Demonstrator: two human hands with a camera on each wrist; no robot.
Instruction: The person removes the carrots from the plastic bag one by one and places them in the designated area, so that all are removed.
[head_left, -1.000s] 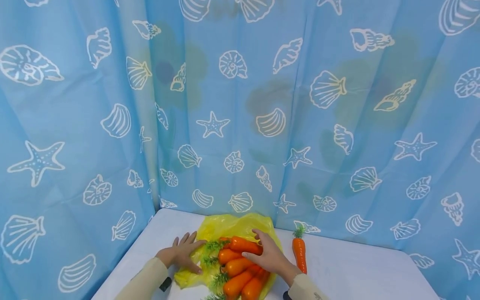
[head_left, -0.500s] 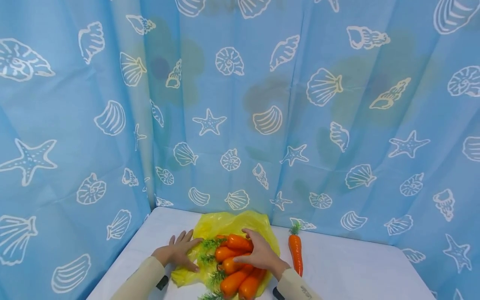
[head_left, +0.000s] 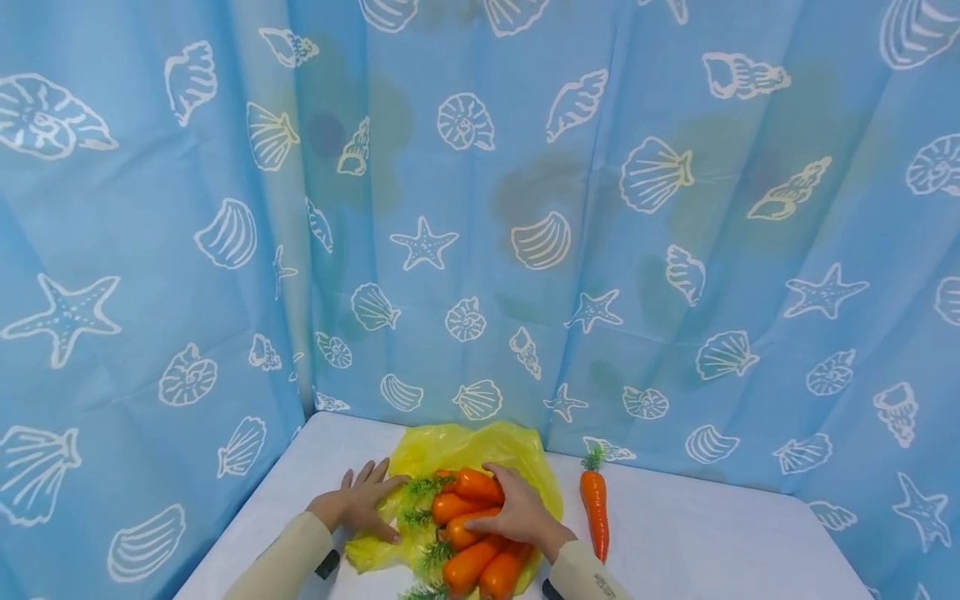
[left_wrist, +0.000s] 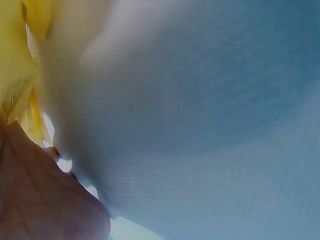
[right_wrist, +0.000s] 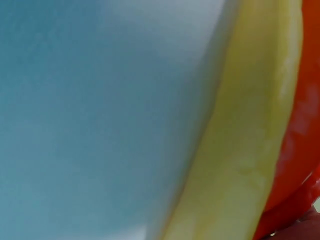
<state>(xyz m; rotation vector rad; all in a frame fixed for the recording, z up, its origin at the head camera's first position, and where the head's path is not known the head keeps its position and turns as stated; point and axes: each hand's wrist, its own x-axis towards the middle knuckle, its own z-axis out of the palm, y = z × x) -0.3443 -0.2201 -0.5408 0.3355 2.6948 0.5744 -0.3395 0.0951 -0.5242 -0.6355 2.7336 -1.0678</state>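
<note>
Several orange carrots (head_left: 467,565) with green leafy tops lie in a pile on a spread yellow plastic bag (head_left: 517,442), tops toward the left. My right hand (head_left: 521,510) rests over the right side of the pile, fingers and thumb spread across the upper carrots, partly hiding them. On the left, my left hand (head_left: 358,500) lies at the bag's edge with fingers spread. The left wrist view shows part of that hand (left_wrist: 45,195) beside yellow plastic (left_wrist: 15,55). In the right wrist view, the bag's edge (right_wrist: 240,130) runs alongside an orange carrot (right_wrist: 300,145).
One separate carrot (head_left: 595,504) lies on the white table (head_left: 697,533) to the right of the bag, its green top pointing away. Blue curtains (head_left: 480,208) with shell prints stand behind the table and on its left.
My right hand has moved left and settled farther over the carrot pile. The left hand stays in about the same place. The head view has shifted slightly.
</note>
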